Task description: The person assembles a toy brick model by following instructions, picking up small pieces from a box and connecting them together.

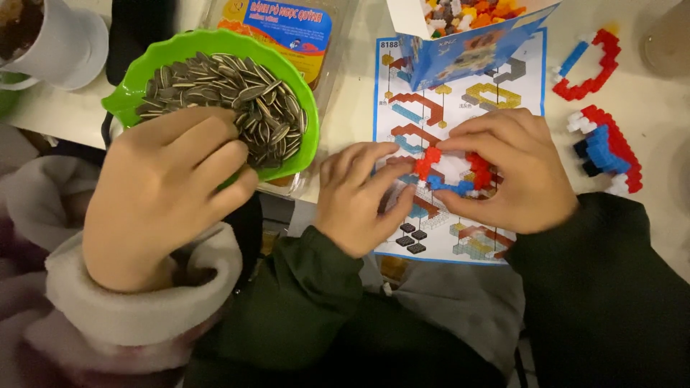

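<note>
My left hand (356,195) and my right hand (512,169) together pinch a small assembly of red and blue building bricks (454,172) just above a printed instruction sheet (402,93). The left fingers grip its red left end; the right fingers cover its red right part. Both arms wear dark green sleeves. The bricks under my right fingers are partly hidden.
Another person's hand (169,194) in a white fleece cuff reaches into a green bowl (133,90) of sunflower seeds. An open box of loose coloured bricks (467,29) stands at the top. Two built red-blue-white pieces (600,61) (607,147) lie at right. A white cup (54,39) is top left.
</note>
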